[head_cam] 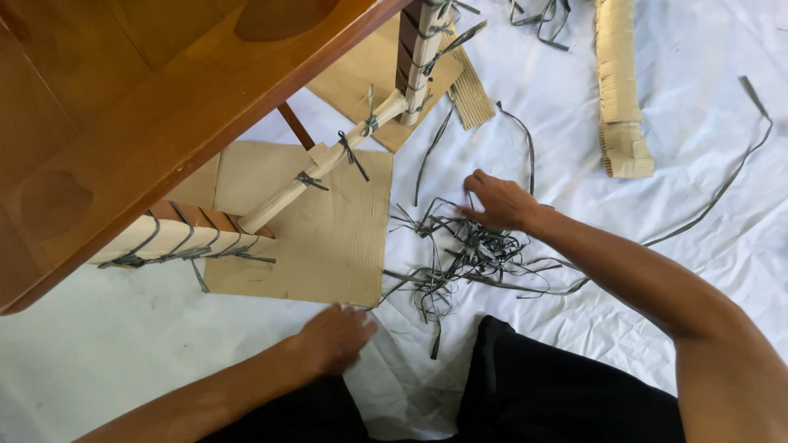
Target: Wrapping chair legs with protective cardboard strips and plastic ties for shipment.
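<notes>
Beside the cardboard sheet's [328,238] edge, right hand [498,203] pinching grey straps [460,254], left hand [332,338] flat, released.

- No labels, signs or screens anywhere here; only plain packing material.
- A flat brown cardboard sheet [328,238] lies on the white floor covering under the wooden furniture.
- A second brown cardboard sheet [361,70] lies farther back, beneath the far leg.
- A long folded strip of corrugated cardboard [620,90] lies at the upper right, tan and ribbed.
- A small corrugated piece [472,98] rests beside the far leg.
</notes>
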